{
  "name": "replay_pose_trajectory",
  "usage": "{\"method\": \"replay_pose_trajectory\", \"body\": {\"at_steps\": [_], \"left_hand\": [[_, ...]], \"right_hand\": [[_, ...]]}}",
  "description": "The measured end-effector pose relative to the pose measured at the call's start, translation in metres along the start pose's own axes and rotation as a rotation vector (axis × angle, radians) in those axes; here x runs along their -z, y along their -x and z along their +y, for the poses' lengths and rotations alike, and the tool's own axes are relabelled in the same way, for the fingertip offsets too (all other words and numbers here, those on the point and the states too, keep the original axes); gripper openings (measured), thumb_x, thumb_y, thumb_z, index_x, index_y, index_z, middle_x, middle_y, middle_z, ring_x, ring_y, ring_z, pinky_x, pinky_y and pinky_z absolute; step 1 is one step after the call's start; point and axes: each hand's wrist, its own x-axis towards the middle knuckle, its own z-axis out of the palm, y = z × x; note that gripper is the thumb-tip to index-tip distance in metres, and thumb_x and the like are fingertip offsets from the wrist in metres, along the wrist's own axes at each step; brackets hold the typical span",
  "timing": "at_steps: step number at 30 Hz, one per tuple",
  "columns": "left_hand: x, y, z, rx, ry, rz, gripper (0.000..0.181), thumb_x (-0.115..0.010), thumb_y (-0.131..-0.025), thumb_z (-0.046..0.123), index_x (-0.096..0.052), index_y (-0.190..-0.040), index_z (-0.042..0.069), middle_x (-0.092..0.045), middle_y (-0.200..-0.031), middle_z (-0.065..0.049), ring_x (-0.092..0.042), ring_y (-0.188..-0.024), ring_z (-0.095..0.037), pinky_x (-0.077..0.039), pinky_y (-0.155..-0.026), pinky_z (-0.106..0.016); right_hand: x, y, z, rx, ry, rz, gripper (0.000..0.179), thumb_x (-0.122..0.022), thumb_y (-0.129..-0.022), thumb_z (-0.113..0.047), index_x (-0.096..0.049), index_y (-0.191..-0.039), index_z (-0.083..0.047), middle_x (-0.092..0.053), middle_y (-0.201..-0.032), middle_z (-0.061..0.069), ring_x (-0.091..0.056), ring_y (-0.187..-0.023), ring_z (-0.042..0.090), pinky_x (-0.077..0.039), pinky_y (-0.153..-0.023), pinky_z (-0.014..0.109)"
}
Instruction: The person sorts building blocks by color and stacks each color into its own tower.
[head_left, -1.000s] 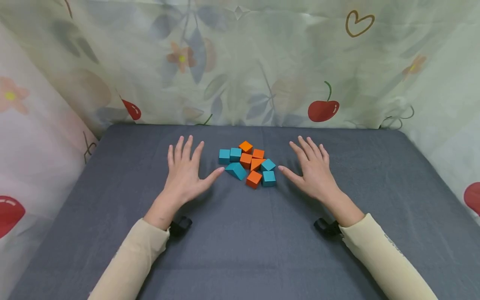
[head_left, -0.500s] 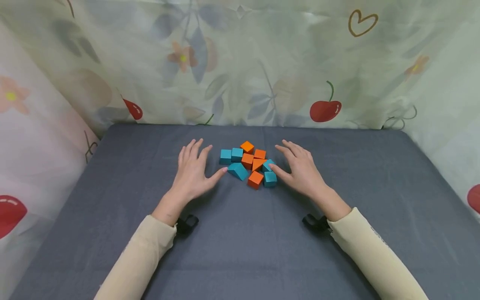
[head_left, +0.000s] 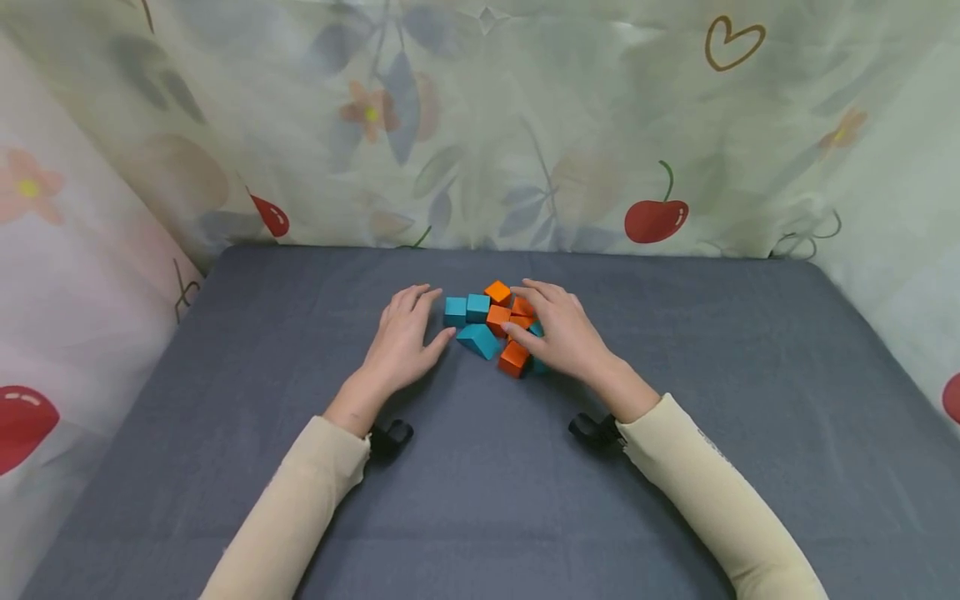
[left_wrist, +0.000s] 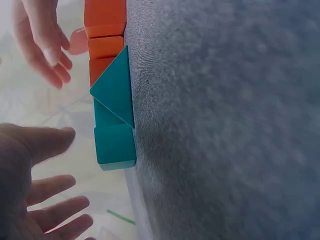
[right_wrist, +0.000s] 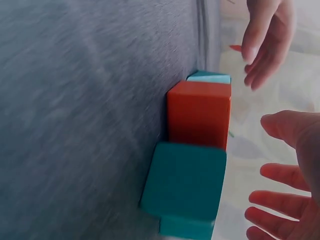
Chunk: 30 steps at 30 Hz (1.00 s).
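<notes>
Teal and orange toy blocks, cubes and triangular ones, lie clustered on the dark grey cloth. My left hand [head_left: 405,337] hovers with spread, relaxed fingers just left of two teal cubes [head_left: 466,309] and a teal triangular block [head_left: 480,341]. Over the cluster's right side, my right hand [head_left: 562,329] partly hides the teal blocks there and an orange triangular one. An orange cube [head_left: 514,359] shows below its thumb. In the right wrist view, fingers [right_wrist: 272,202] hang apart from a teal cube [right_wrist: 185,182]. Neither hand holds anything.
The grey cloth-covered table [head_left: 480,500] spreads around the blocks. Behind it hangs a printed curtain [head_left: 480,125] with flowers and cherries, and more curtain flanks both sides. A black wrist strap [head_left: 596,431] sits at the right cuff, another [head_left: 392,437] at the left.
Both hands have moved inward toward the blocks, the right one farther, so that it now overlaps several of them. The blocks keep their arrangement.
</notes>
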Motion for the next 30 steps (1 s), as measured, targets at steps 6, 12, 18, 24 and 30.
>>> {"method": "replay_pose_trajectory", "body": {"at_steps": [6, 12, 18, 24, 30], "left_hand": [[-0.005, -0.007, 0.001, 0.023, 0.041, -0.013, 0.056, -0.06, -0.096, 0.023, -0.04, -0.143, 0.0, -0.039, -0.146, -0.019, -0.037, -0.135, -0.034, -0.031, -0.112, -0.047], [-0.007, -0.012, 0.001, 0.054, 0.065, -0.03, 0.055, -0.059, -0.096, 0.021, -0.039, -0.144, 0.0, -0.04, -0.145, -0.02, -0.038, -0.134, -0.034, -0.034, -0.111, -0.046], [-0.008, -0.016, 0.0, 0.071, 0.071, -0.047, 0.055, -0.058, -0.097, 0.021, -0.038, -0.144, -0.001, -0.04, -0.145, -0.02, -0.038, -0.135, -0.035, -0.033, -0.111, -0.046], [-0.009, -0.019, 0.002, 0.087, 0.087, -0.072, 0.054, -0.054, -0.099, 0.022, -0.037, -0.145, 0.0, -0.04, -0.145, -0.02, -0.037, -0.135, -0.035, -0.034, -0.111, -0.046], [-0.01, -0.021, 0.001, 0.093, 0.09, -0.094, 0.053, -0.051, -0.1, 0.02, -0.034, -0.146, -0.001, -0.04, -0.144, -0.021, -0.038, -0.134, -0.036, -0.034, -0.11, -0.047]], "right_hand": [[-0.007, -0.012, -0.009, 0.016, -0.028, -0.041, 0.054, -0.06, -0.094, -0.037, -0.051, -0.138, -0.005, -0.043, -0.146, 0.017, -0.038, -0.135, 0.035, -0.029, -0.11, 0.055], [-0.011, -0.024, -0.017, 0.027, -0.07, -0.067, 0.051, -0.06, -0.095, -0.035, -0.053, -0.137, -0.007, -0.046, -0.144, 0.017, -0.039, -0.135, 0.035, -0.028, -0.111, 0.056], [-0.015, -0.033, -0.023, 0.002, -0.076, -0.111, 0.052, -0.06, -0.094, -0.035, -0.052, -0.138, -0.009, -0.045, -0.145, 0.016, -0.038, -0.136, 0.033, -0.028, -0.11, 0.054], [-0.02, -0.04, -0.026, -0.02, -0.059, -0.146, 0.054, -0.061, -0.094, -0.035, -0.05, -0.14, -0.009, -0.045, -0.146, 0.014, -0.037, -0.137, 0.032, -0.029, -0.11, 0.052], [-0.025, -0.045, -0.03, -0.035, -0.061, -0.17, 0.053, -0.06, -0.095, -0.033, -0.048, -0.141, -0.008, -0.043, -0.148, 0.014, -0.034, -0.14, 0.033, -0.027, -0.112, 0.05]]}}
